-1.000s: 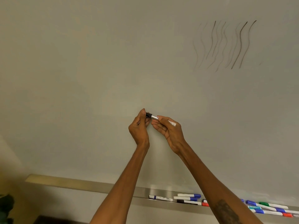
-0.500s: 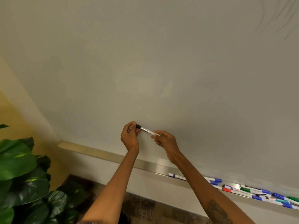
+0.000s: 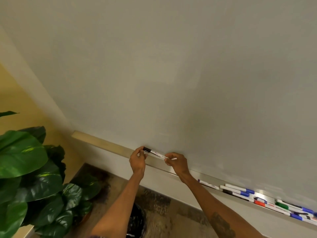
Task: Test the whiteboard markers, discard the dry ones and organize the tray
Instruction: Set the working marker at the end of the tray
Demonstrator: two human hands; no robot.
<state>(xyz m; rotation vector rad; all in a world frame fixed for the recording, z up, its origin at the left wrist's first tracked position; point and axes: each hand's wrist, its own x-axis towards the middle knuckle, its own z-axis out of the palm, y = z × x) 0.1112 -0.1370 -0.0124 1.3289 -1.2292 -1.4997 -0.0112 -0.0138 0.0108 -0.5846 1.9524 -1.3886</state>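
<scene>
Over tray's (image 3: 193, 174) left end, pinching one marker (image 3: 155, 153), left hand (image 3: 138, 162) on cap (image 3: 147, 149), right hand (image 3: 177, 163) on other end; leaving markers (image 3: 240, 191) at right end seemingly untested, unsorted.

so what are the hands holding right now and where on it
One marker, held between both hands. The left hand pinches it at the black cap. The right hand pinches the white barrel near the tail end.

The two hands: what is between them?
Head view: a black-capped marker bridges the gap, left hand pinching its black end, right hand its white end.
</scene>
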